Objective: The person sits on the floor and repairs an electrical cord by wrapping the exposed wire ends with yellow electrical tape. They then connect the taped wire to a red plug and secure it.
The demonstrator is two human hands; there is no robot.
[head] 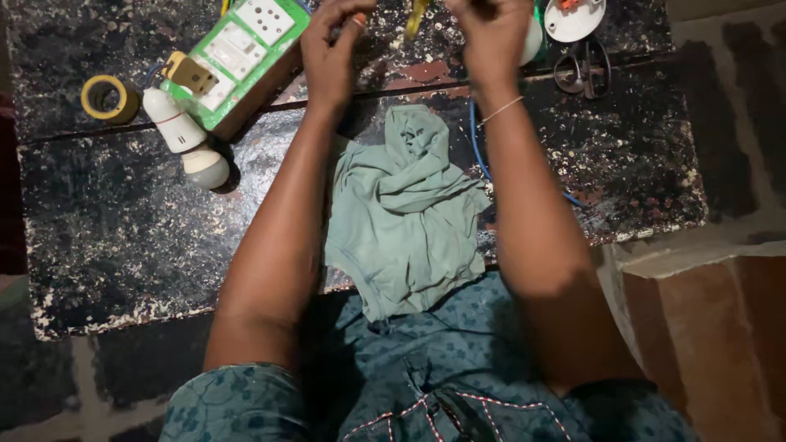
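Up at the top edge, left hand [332, 51] and right hand [491, 33] raised close together over a black, paint-flecked wooden table [123, 237], fingers curled inward. Between the two hands, a slim yellow-handled tool [416, 16], mostly cut off by the frame; cannot tell which hand has hold of it, nor how tightly either hand is closed. Thin string bracelet on the right wrist. Just below the hands, between the forearms, a crumpled pale green cloth [409, 217] hanging over the table's near edge onto a teal patterned garment at the lap. Beside the right wrist, a blue wire [476, 147] curving along the cloth. Left of the left hand, touching near its wrist, a green and white switch board box [241, 53]; further left, a white bulb in a white holder [190, 139] and a roll of yellow tape [108, 96]. Right of the right hand, a round white fitting [573, 18] and dark-handled scissors [583, 69].
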